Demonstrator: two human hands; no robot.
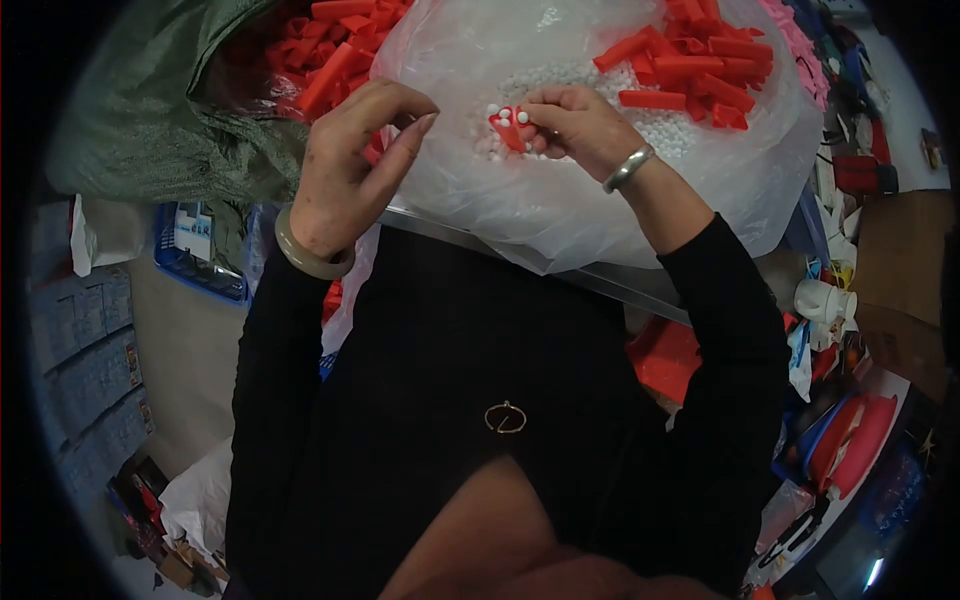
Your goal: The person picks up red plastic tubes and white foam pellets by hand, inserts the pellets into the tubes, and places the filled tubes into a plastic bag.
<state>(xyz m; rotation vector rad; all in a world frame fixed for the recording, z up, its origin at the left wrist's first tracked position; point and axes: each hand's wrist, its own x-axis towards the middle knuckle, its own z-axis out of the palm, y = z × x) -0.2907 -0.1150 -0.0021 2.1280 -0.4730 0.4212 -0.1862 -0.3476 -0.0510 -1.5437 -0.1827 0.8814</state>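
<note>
My right hand is closed, thumb and fingers pinching a small red plastic piece with several white beads on it. It is held over loose white beads lying in a clear plastic bag. My left hand is to the left, beside the opening of a green sack. Its fingers are curled, with thumb tip and forefinger tip close together. A bit of red shows inside the curl, and I cannot tell whether the hand holds it.
Red plastic pieces are heaped on the clear bag at the right. More red pieces fill the green sack. A blue basket stands below left. Cardboard boxes and clutter line the right side.
</note>
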